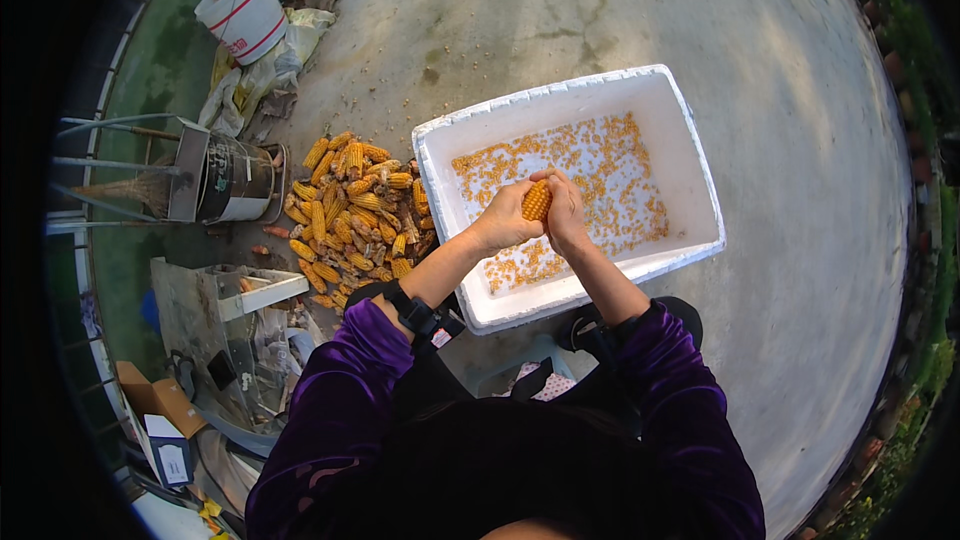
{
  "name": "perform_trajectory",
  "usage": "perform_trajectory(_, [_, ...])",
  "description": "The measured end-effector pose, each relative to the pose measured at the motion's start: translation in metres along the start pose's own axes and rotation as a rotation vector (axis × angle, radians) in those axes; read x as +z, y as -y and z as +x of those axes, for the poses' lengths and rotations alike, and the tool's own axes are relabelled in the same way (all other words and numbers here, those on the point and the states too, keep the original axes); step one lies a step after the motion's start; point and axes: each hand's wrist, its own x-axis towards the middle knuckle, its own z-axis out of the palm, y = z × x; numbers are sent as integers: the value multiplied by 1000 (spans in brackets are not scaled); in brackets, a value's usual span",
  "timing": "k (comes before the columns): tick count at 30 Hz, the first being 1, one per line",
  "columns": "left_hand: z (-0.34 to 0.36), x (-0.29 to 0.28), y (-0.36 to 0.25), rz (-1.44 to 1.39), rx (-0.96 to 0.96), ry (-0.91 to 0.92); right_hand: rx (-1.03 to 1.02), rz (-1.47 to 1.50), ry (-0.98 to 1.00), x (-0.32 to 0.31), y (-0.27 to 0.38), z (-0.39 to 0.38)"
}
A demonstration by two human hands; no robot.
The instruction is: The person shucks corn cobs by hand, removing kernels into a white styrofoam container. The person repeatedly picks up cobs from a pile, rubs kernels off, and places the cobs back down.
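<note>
Between both hands is a yellow ear of corn (pixel 537 202), held above a white foam box (pixel 690 202). My left hand (pixel 503 218) is closed around its left side, and my right hand (pixel 566 208) wraps it from the right. The fingers partly cover the ear. Loose corn kernels (pixel 610 165) lie scattered over the floor of the box. Left of the box, a heap of dried corn ears (pixel 350 210) rests on the ground, close against the box wall.
A white bucket with red bands (pixel 243 10) stands at the far left beside crumpled sacks (pixel 265 70). Nearer are a dark metal drum (pixel 235 178), a worn board (pixel 190 330) and an open cardboard box (pixel 165 400). Concrete ground (pixel 790 190) extends to the right.
</note>
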Motion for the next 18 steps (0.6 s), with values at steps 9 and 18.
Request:
perform_trajectory(9, [1, 6, 4, 415, 141, -145, -121, -340, -102, 8, 2, -4])
perform_trajectory(18, [2, -3, -8, -151, -100, -11, -9, -47, 5, 11, 7, -6])
